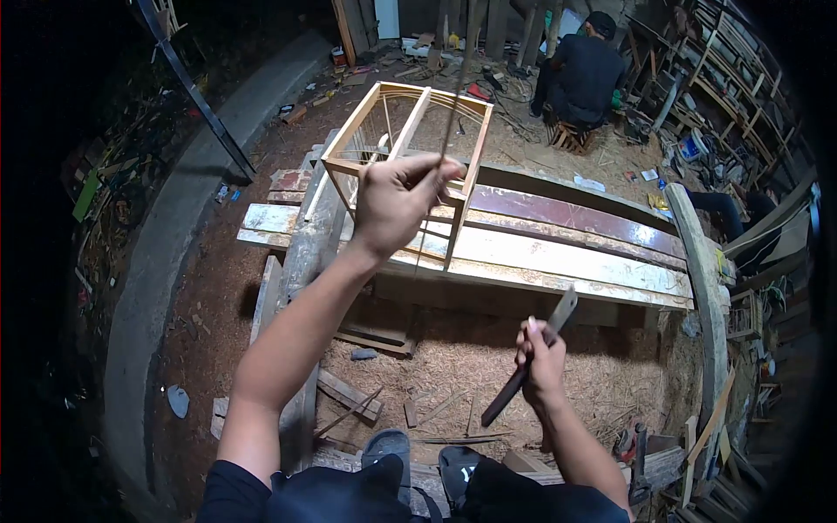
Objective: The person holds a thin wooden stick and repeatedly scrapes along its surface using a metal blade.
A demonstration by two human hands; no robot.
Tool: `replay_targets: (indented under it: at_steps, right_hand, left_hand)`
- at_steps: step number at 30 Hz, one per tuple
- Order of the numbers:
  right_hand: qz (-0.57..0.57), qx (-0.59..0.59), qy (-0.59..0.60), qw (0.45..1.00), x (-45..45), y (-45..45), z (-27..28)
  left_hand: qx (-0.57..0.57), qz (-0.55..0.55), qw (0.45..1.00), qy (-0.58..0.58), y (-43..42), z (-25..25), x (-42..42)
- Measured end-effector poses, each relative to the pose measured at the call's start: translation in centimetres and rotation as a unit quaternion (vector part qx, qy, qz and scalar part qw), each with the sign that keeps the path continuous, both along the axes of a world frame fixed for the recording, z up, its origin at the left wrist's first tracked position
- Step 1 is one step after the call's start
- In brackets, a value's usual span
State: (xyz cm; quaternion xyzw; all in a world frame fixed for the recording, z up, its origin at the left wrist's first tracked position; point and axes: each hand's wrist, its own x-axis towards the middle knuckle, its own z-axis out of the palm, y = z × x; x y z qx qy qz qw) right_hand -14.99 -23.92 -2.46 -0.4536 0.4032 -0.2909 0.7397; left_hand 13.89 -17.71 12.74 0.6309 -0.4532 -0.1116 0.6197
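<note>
Raised in front of me, my left hand point(392, 200) pinches a thin, dark stick point(455, 96) that runs up past the top of the view. Lower on the right, my right hand point(545, 362) is wrapped round a knife point(565, 309), its blade pointing up and away and its dark handle slanting down to the left. Behind my left hand a light wooden frame point(353, 131) with thin rods, like a birdcage, stands on the plank bench point(540, 248). My left hand covers part of that frame. The stick's lower end is hard to make out.
Wood shavings and offcuts point(349, 397) cover the ground by my sandals point(384, 444). A long beam point(702, 261) crosses the bench's right end. Another person point(584, 74) sits at the back, facing away. Timber racks point(741, 70) line the right side; a metal post point(200, 96) stands left.
</note>
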Motion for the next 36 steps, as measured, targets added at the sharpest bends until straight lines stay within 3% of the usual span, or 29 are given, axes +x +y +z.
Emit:
replay_targets:
  at_steps: [4, 10, 13, 18, 26, 28, 30, 36]
  right_hand:
    - [0.044, -0.184, -0.025, 0.982, 4.6, -3.2, 7.3]
    - [0.074, -0.252, -0.058, 0.963, 9.9, -6.0, 14.1]
    - [0.064, -0.244, -0.1, 0.962, 10.8, -6.7, 14.7]
    - [0.045, -0.265, -0.099, 0.958, 10.6, -8.0, 14.0]
    - [0.048, -0.298, -0.062, 0.951, 10.3, -7.6, 13.7]
    - [0.034, -0.256, -0.056, 0.964, 10.0, -8.5, 13.1]
    - [0.002, -0.279, -0.068, 0.958, 9.5, -9.8, 12.5]
    - [-0.044, -0.201, -0.111, 0.972, 5.9, -14.0, 10.5]
  left_hand:
    - [0.078, -0.093, 0.992, 0.015, 0.0, -0.7, -2.1]
    - [0.11, -0.138, 0.983, 0.053, -0.4, -2.1, -3.7]
    - [0.136, -0.14, 0.981, 0.001, -0.2, -2.6, -3.9]
    - [0.156, -0.157, 0.974, 0.045, 0.3, -2.8, -4.5]
    - [0.174, -0.171, 0.969, -0.023, -0.5, -4.1, -4.9]
    - [0.195, -0.178, 0.964, -0.025, -0.3, -3.9, -5.2]
    - [0.262, -0.207, 0.942, 0.041, 0.2, -3.9, -5.1]
    - [0.281, -0.233, 0.909, 0.2, 4.0, -6.8, -5.5]
